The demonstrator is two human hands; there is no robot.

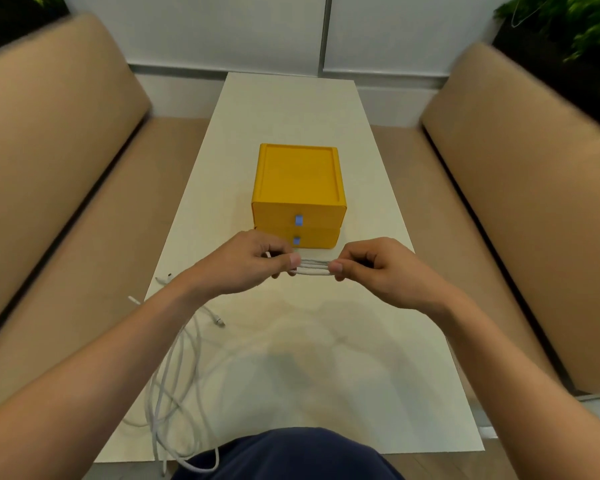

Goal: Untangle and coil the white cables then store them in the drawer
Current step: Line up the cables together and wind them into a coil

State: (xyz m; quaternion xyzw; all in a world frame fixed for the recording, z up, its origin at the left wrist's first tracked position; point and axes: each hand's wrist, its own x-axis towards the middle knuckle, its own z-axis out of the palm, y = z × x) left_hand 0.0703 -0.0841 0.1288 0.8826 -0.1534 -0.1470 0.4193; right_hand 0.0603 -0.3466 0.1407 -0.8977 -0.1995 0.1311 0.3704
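Observation:
My left hand and my right hand each pinch one end of a short bundle of white cable strands, held taut between them just above the table. Right behind the hands stands a yellow two-drawer box with both drawers closed, each with a blue pull tab. More white cables lie in loose loops on the table's left front and hang over its front edge. Several plug ends lie near the left edge.
The narrow white table runs away from me between two tan upholstered benches. A white wall closes the far end, with green plants in both upper corners. My dark-clothed lap is at the table's front edge.

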